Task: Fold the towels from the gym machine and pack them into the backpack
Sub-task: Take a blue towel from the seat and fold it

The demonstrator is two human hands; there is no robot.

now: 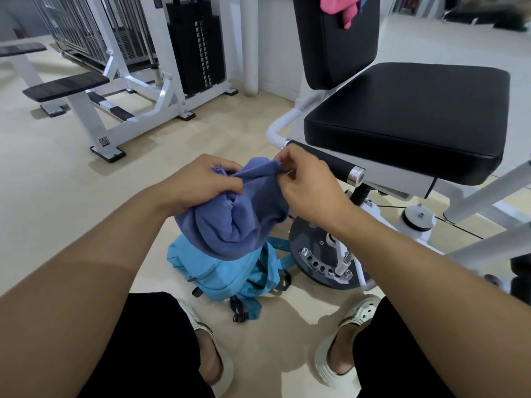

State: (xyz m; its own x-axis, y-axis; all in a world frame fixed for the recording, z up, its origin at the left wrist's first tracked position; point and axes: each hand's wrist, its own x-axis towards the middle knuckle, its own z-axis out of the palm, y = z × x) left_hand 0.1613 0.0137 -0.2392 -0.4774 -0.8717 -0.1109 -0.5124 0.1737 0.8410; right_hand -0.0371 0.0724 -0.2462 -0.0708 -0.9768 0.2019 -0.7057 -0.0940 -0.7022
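- The blue towel (238,216) hangs bunched in the air, directly above the light blue backpack (227,277) that lies on the floor (71,182) between the person's feet.
- The left hand (201,182) grips a gathered clump of the towel, its fingers curled round the cloth.
- The right hand (304,182) pinches the towel's top edge, thumb and fingers clamped on the hem.
- Judged step: finding the edges to start folding; no neat fold shows yet.
- The next move calls for spreading the hands apart to stretch the hem flat.
- A pink towel (339,7) is draped over the backrest (330,47) of the gym machine, waiting.
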